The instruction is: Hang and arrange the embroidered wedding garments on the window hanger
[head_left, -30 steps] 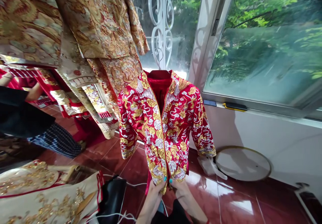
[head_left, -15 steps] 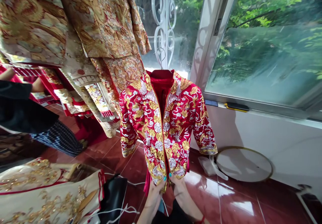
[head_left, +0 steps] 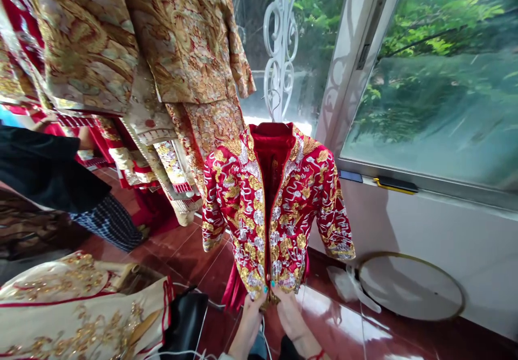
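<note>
A red jacket (head_left: 279,209) with gold and silver embroidery hangs on a hanger (head_left: 277,113) in front of the window. Its front is partly open at the collar, showing red lining. My left hand (head_left: 253,308) pinches the bottom hem at the left side of the front opening. My right hand (head_left: 285,308) grips the hem just to the right of it. Both hands have teal nails and touch each other at the jacket's lower edge.
Gold brocade garments (head_left: 133,41) hang at upper left. A person in black (head_left: 44,171) stands at the left. A cream embroidered cloth (head_left: 76,311) and a black object (head_left: 184,319) with white cords lie at lower left. A round mirror (head_left: 410,287) leans on the white wall.
The view has shifted, so the jacket sits lower and further right in the picture. My hands stay pinched at the jacket's bottom hem.
</note>
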Motion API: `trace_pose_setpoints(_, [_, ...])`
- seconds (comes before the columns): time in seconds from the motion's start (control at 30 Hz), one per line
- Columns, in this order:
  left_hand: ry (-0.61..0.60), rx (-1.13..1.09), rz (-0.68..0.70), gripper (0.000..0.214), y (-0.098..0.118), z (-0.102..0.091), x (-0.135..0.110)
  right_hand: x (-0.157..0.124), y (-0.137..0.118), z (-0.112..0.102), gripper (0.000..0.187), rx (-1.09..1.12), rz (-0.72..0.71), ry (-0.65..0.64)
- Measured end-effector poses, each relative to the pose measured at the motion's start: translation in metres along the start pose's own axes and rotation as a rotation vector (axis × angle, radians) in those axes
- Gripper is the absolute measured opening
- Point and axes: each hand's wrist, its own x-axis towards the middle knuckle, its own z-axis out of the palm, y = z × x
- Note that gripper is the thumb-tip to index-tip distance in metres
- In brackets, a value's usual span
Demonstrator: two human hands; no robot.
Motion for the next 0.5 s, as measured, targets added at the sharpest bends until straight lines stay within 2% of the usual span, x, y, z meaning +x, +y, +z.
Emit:
trace_pose_setpoints(0.13, [0.023,0.002,-0.055,0.034,0.007,0.0,0.001,0.007,-0.002,-0.007,0.044,-0.059,0.019,-0.038])
trace_pose_setpoints(0.27, [0.0,0.024,-0.076,0.034,0.015,0.004,-0.001,0.013,0.003,-0.012,0.05,-0.096,-0.027,-0.047])
trace_pose_setpoints(0.43, [-0.027,0.094,-0.008,0.044,0.015,0.006,0.005,0.019,0.02,-0.005,0.052,-0.059,-0.075,0.049])
trace_pose_setpoints(0.5, [-0.018,0.127,0.033,0.049,0.013,0.004,0.011,0.022,0.025,-0.001,0.049,-0.076,-0.086,0.02])
